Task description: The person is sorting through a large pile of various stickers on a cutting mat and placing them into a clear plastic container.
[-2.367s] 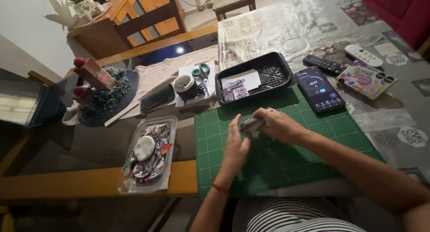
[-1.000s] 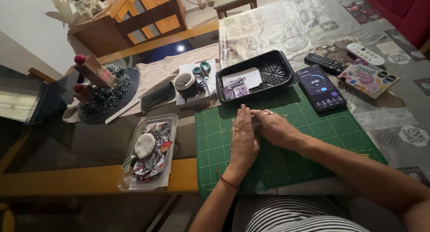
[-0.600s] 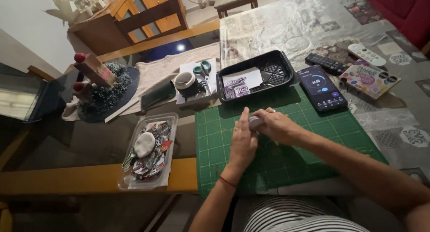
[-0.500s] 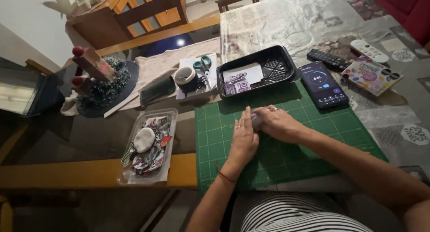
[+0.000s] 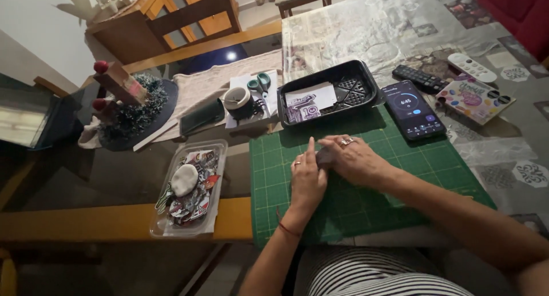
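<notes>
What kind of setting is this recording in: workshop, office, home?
Most likely a home dining table used for crafts: wooden chairs stand at a table, and a TV remote lies beside the green cutting mat where both hands press a small piece.

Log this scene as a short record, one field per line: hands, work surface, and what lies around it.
left hand: pressed flat beside a small dark piece
right hand: covers the same piece
surface: green cutting mat
behind mat: black tray with paper cutouts
right of tray: phone, screen lit
left of mat: clear container of scraps
</notes>
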